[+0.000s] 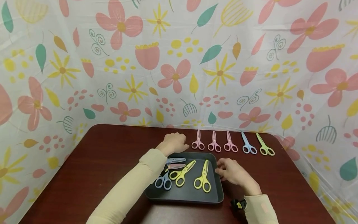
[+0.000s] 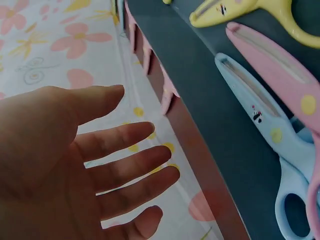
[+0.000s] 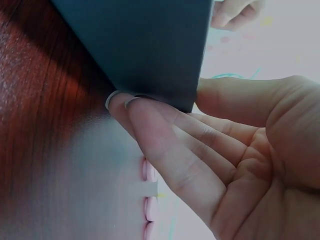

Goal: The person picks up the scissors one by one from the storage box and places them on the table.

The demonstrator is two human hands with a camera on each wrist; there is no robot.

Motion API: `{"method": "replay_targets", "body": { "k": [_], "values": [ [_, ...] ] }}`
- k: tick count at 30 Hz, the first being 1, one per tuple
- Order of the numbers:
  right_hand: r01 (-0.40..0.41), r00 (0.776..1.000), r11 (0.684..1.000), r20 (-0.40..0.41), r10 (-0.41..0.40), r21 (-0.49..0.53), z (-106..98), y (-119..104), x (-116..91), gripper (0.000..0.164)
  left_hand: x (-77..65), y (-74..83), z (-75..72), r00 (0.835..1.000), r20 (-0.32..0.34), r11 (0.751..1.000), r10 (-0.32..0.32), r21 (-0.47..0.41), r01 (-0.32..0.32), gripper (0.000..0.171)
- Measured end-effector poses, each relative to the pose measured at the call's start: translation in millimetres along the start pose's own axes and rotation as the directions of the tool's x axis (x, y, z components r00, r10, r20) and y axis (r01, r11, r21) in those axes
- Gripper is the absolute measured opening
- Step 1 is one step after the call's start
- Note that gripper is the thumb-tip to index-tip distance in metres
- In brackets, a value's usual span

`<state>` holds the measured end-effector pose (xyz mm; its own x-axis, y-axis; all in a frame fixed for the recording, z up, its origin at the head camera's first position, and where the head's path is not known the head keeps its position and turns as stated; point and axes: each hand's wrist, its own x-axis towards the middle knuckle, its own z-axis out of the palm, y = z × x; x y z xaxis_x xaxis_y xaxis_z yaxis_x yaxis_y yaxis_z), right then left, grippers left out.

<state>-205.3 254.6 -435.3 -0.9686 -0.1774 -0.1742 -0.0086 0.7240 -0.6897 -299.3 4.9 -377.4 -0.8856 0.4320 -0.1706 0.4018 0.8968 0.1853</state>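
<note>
A dark grey tray (image 1: 187,196) lies on the table with several scissors in it. Yellow scissors (image 1: 205,176) lie at its right, and another yellow pair (image 1: 183,173) sits nearer the middle. Blue scissors (image 2: 267,117) and pink scissors (image 2: 285,65) overlap on the tray's left side, partly hidden by the left arm in the head view. My left hand (image 1: 173,143) is held beyond the tray's far edge, fingers extended and apart, nothing in it. At the tray's right side, my right hand (image 1: 233,171) grips the rim, its thumb on the edge and fingers against the outer wall.
Along the table's back edge stands a row of scissors: three pink ones (image 1: 214,142), a light blue pair (image 1: 247,143) and a light green pair (image 1: 264,145). A flower-patterned cloth (image 1: 173,46) hangs behind the brown table (image 1: 92,168).
</note>
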Motion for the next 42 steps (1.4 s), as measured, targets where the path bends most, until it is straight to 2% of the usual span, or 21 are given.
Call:
{"method": "replay_targets", "body": {
  "k": [5, 10, 17, 21, 28, 33, 42],
  "values": [
    [-0.010, 1.000, 1.000, -0.003, 0.010, -0.002, 0, -2, -1, 0.012, -16.2, 0.4, 0.7, 0.999, -0.014, 0.998, 0.042, -0.037, -0.042, 0.026],
    [-0.004, 1.000, 1.000, -0.004, 0.004, 0.001, 1, -3, -1, 0.012, -29.6, 1.4, 8.8, 0.997, -0.013, 0.991, 0.080, -0.108, -0.081, 0.024],
    [-0.006, 1.000, 1.000, -0.005, 0.006, -0.001, 1, -4, -1, 0.013, -42.4, 14.1, 21.2, 0.994, -0.022, 0.983, 0.109, -0.148, -0.111, 0.024],
    [-0.001, 1.000, 1.000, -0.006, 0.001, -0.001, 0, -5, 0, 0.013, -48.6, 24.5, 27.0, 0.991, -0.036, 0.983, 0.132, -0.125, -0.135, 0.030],
    [-0.006, 1.000, 1.000, 0.003, 0.006, 0.007, 0, -5, 2, 0.013, -58.1, 42.6, 39.4, 0.986, -0.046, 0.982, 0.160, -0.098, -0.164, 0.023],
    [0.000, 1.000, 1.000, 0.008, 0.000, -0.001, 0, -5, 3, 0.013, -64.3, 54.4, 49.8, 0.978, -0.056, 0.976, 0.201, -0.074, -0.205, 0.029],
    [0.011, 1.000, 1.000, 0.001, -0.011, -0.001, 0, -1, 1, 0.014, -68.9, 77.3, 63.6, 0.985, -0.013, 0.985, 0.172, 0.009, -0.172, 0.027]
  ]
}}
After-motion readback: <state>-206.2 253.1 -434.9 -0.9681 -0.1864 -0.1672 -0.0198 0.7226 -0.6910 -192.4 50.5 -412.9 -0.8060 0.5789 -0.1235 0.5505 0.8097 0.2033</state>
